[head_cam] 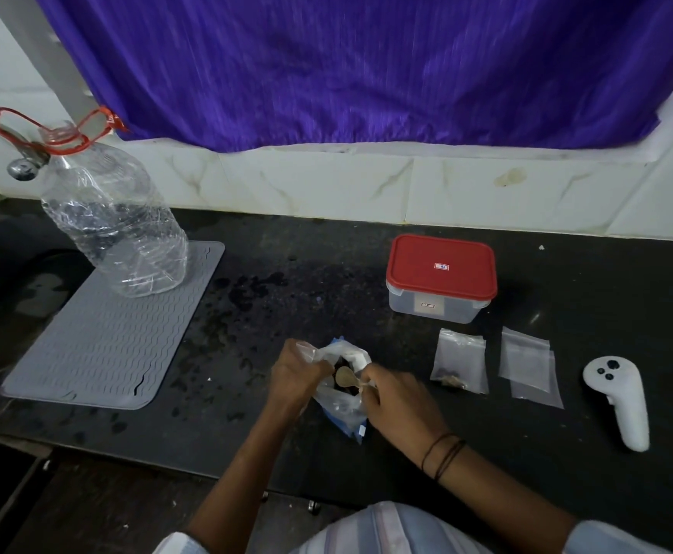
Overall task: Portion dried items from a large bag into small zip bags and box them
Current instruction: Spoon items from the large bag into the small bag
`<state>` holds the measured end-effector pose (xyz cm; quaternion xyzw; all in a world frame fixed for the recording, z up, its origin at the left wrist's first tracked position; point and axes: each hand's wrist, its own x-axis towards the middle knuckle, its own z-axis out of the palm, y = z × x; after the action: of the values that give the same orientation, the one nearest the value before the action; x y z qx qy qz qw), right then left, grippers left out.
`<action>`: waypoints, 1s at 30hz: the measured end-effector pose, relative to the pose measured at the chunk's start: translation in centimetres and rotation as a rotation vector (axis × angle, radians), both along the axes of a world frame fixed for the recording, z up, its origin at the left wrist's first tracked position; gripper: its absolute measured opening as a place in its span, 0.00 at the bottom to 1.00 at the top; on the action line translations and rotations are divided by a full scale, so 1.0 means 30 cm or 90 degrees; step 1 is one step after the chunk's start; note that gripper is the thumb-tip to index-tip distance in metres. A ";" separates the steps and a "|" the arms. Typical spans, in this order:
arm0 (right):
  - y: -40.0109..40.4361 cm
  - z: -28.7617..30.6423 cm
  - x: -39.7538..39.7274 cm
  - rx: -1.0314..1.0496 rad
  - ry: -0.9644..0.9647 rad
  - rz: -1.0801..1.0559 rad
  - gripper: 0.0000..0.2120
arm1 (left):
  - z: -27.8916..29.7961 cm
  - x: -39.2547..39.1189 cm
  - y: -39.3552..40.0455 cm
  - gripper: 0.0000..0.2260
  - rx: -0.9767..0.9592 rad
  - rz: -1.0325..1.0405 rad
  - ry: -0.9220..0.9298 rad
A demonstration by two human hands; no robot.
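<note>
Holding the large bag (341, 397) open at centre-front of the tabletop (566, 453): left hand (295, 373) pinches the bag's rim. Right hand (397, 397) is curled shut on a spoon (347, 378), bowl inside the bag mouth. Part-filled small zip bag (460, 359) lies flat just to the right, on the right hand's side, long axis running near-to-far; empty zip bags (528, 365) beyond it. Red-lidded box (440, 275) behind, lid on. Judgement: the next transfer goes rightward, by the right hand.

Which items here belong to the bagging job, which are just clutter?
Job: large bag, left hand, right hand, partly filled zip bag, empty zip bags, red-lidded box.
Clutter: plastic bottle, grey mat, white controller.
</note>
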<state>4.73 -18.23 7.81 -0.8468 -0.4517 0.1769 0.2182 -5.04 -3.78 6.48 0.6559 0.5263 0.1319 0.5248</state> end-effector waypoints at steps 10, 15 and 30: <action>0.028 -0.032 0.002 0.007 -0.035 -0.052 0.03 | -0.007 0.025 0.016 0.15 -0.069 -0.016 -0.080; 0.034 -0.048 -0.001 0.011 -0.037 -0.054 0.05 | -0.005 0.020 0.020 0.12 -0.082 0.004 -0.104; 0.019 -0.066 0.033 0.083 0.291 -0.119 0.06 | -0.048 0.001 0.039 0.14 -0.196 0.088 -0.162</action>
<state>5.71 -17.65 5.82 -0.8069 -0.3211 0.3135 0.3842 -4.99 -2.62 5.05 0.5087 0.5131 0.1676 0.6708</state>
